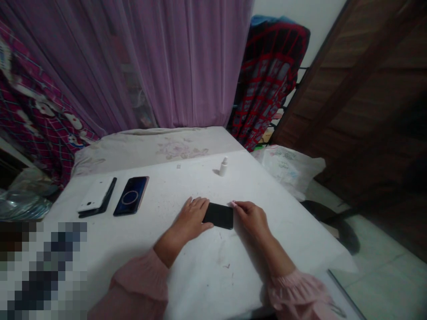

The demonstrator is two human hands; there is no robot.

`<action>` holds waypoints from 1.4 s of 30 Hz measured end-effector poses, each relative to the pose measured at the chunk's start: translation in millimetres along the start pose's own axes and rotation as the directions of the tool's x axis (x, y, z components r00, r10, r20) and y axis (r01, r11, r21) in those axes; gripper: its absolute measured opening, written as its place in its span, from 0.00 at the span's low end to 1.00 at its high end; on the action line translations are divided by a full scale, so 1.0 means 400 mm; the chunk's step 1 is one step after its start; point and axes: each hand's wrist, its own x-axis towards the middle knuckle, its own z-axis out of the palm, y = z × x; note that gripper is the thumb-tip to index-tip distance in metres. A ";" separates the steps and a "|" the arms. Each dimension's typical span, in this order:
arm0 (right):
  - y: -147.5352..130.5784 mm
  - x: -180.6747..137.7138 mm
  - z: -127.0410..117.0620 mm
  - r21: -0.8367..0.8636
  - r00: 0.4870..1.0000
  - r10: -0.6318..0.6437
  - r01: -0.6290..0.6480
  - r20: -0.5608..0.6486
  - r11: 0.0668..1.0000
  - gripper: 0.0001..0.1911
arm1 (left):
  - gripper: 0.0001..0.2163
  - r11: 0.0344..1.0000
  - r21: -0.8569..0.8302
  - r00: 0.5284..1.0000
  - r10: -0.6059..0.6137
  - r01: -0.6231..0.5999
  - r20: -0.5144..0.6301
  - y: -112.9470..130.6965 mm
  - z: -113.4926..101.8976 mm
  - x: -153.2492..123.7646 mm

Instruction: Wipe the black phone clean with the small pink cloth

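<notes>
A black rectangular phone [218,215] lies flat on the white table covering [213,271], held between my two hands. My left hand [191,220] touches its left end, and the fingertips of my right hand [251,218] touch its right end. Farther left lie a white phone on a black flip case [95,195] and a dark phone with a lit ring on its screen [131,196]. Neither hand touches them. A small white spray bottle [223,167] stands upright beyond my hands.
The table's right edge drops to a tiled floor [376,275]. Behind the table are a pale pillow [150,149], a purple curtain [133,58] and a red patterned cloth [267,80]. A brown wooden door [353,84] stands at right, and a blurred patch covers the lower left.
</notes>
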 end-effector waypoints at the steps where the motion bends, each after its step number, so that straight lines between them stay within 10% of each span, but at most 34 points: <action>1: -0.011 0.005 0.004 -0.058 1.000 -0.006 0.006 0.010 0.998 0.14 | 0.29 1.000 -0.017 1.000 -0.010 0.010 -0.007 -0.011 0.006 -0.007; 12: -0.022 -0.098 0.018 -0.214 0.992 -0.120 0.123 0.024 0.969 0.15 | 0.24 0.976 -0.162 0.962 -0.180 0.148 -0.205 0.011 0.049 -0.038; 19: -0.065 0.025 0.036 -0.278 0.995 -0.096 0.100 0.029 0.955 0.14 | 0.22 0.976 -0.186 0.959 -0.156 0.113 -0.237 0.011 0.054 -0.049; 32: 0.000 -0.107 0.014 0.053 0.996 -0.089 0.090 -0.017 0.995 0.14 | 0.27 0.899 -0.031 0.883 -0.435 0.437 -0.177 0.041 0.020 -0.051; 42: -0.075 0.027 0.050 -0.061 0.999 -0.034 0.034 -0.007 0.998 0.15 | 0.26 0.980 -0.161 0.992 -0.125 0.118 -0.030 0.043 0.034 -0.168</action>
